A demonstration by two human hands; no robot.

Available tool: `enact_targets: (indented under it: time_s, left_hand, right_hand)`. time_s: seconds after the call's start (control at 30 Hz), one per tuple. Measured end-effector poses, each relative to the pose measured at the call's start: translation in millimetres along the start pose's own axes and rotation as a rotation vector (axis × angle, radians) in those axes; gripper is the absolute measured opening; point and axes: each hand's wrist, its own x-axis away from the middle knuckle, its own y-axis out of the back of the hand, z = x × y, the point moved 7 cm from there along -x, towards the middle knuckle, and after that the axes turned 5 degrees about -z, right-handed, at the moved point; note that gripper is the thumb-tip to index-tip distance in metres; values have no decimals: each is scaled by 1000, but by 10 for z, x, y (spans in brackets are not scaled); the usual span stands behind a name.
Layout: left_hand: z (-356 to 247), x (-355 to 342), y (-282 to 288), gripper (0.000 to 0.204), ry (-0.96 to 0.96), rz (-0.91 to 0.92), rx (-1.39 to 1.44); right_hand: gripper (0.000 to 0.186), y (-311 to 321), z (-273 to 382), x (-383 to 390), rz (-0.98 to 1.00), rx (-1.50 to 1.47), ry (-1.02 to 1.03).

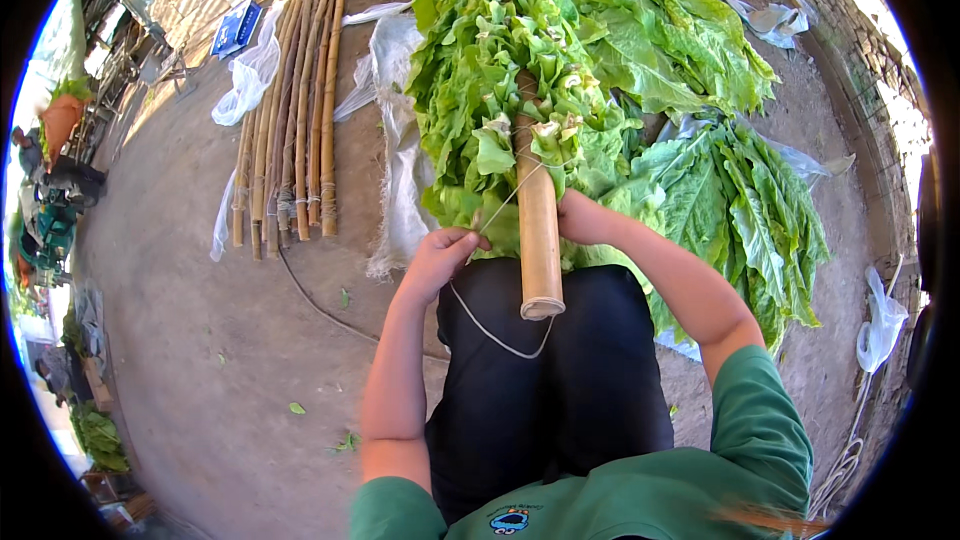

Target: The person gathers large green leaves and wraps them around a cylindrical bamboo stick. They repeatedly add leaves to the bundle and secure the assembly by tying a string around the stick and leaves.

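A thick bamboo pole (540, 230) runs away from me over my lap, its near cut end above my knees. Broad green leaves (500, 50), which look like tobacco, are packed densely along its far part. In my left hand (447, 258), left of the pole, a thin string (512, 198) is pinched between thumb and fingers. It stretches taut up to the pole by the nearest leaves, and a slack loop hangs below the pole's near end. My right hand (585, 219) is at the pole's right side against the leaves; its fingers are hidden.
Several bamboo poles (290, 130) lie side by side on the ground at the left. Piles of loose leaves (735, 210) lie at the right. Nearby are a white woven sheet (397, 140), a blue packet (236, 30), and a plastic bag (880, 325) by the right wall.
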Motion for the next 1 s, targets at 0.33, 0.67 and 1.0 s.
enact_targets:
  time_s: [0.33, 0.67, 1.0]
  left_hand:
    - [-102, -707, 224, 11, 141, 26, -349]
    - [-1506, -330, -325, 17, -240, -142, -560]
    - [-1392, 162, -1009, 11, -830, -537, -749]
  right_hand:
    - [21, 83, -155, -82, 90, 58, -226]
    - [22, 232, 129, -3, -140, 720, 44]
    - [18, 240, 50, 58, -148, 186, -11]
